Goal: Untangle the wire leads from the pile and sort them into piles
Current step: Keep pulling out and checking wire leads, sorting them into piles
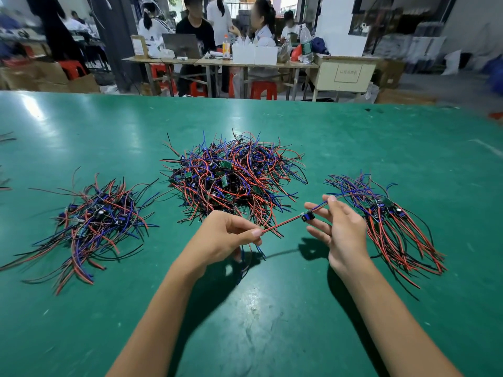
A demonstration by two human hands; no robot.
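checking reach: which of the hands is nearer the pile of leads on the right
Right. The right hand sits at the right pile's left edge; the left hand is farther left, in front of the middle pile.

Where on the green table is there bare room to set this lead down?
Bare green table lies near the person between the forearms, and beyond the middle pile. The gaps beside left pile and right pile are crowded with stray wire ends.

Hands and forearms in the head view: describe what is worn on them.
Nothing shows on either. The left hand and right hand are bare, with no gloves, rings, watch or wrist strap visible. Both forearms are bare to the frame's bottom edge; no sleeve is in view.
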